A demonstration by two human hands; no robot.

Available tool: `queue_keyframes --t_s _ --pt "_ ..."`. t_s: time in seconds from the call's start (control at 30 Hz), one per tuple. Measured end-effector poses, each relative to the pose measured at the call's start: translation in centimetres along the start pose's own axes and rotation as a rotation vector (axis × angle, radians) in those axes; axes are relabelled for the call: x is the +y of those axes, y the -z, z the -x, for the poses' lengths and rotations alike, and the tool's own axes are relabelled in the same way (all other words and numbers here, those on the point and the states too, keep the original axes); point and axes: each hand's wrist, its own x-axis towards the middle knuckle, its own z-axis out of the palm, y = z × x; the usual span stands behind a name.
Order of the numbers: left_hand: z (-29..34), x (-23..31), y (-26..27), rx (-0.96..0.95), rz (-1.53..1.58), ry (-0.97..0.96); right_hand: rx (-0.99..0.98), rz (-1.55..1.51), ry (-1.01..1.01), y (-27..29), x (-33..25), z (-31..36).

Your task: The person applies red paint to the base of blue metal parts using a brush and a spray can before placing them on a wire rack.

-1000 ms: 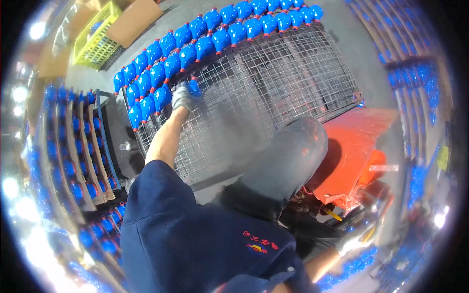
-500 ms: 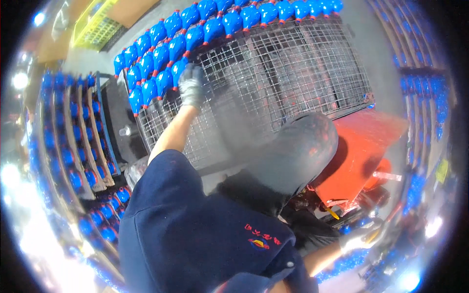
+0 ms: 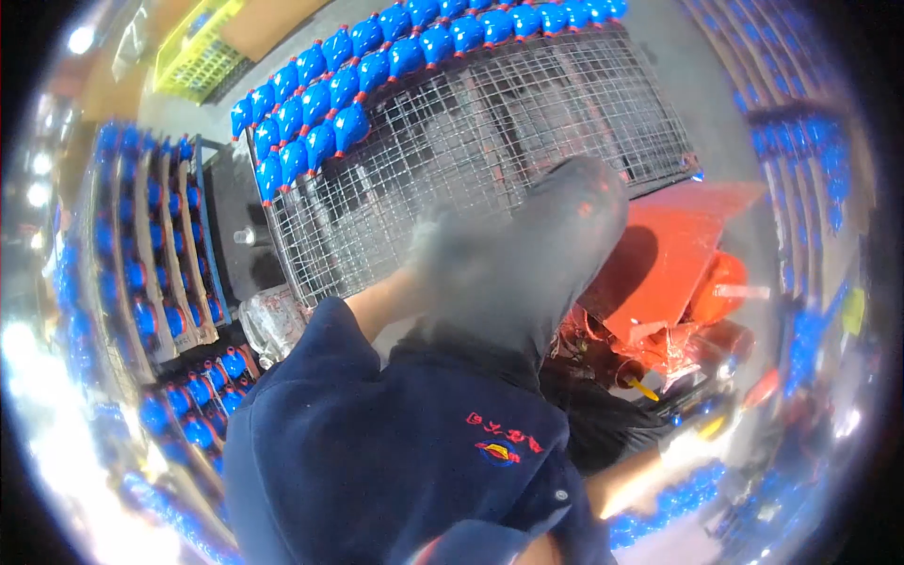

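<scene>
My left hand (image 3: 443, 250), in a pale glove, is smeared by motion above the wire mesh rack (image 3: 527, 113), close to my bent grey knee (image 3: 574, 202). Its fingers cannot be made out. On the rack's far and left parts lie rows of glossy blue bulb-shaped pieces (image 3: 374, 70) with red ends. The last piece of the nearest row (image 3: 350, 124) sits apart from my hand. At the lower right is my right hand (image 3: 686, 452), gloved and blurred, with a yellow patch at its fingers and a reddish blurred shape (image 3: 761, 386) just beyond; whether it grips anything is unclear.
Right of my knee stands a red metal housing (image 3: 659, 264) with a yellow lever-like part (image 3: 643, 389) below. Stacked racks of blue pieces (image 3: 174, 254) flank me on the left, and more racks (image 3: 800, 179) on the right. A yellow crate (image 3: 196, 52) is at the far left.
My left hand has drawn back from the end of the nearest row toward my knee, uncovering the last blue piece. My right hand has shifted slightly, and the reddish shape now shows beyond it.
</scene>
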Motion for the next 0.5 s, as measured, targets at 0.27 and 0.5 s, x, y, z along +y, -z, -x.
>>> queue_keyframes --t_s 0.27,0.5 --pt "-11.5 -0.2 -0.6 0.187 -0.230 -0.346 0.047 0.063 -0.326 9.9 4.9 6.0" --pt "-18.7 11.3 4.2 0.516 0.144 -0.694 0.158 0.509 -0.552 17.1 9.9 19.3"
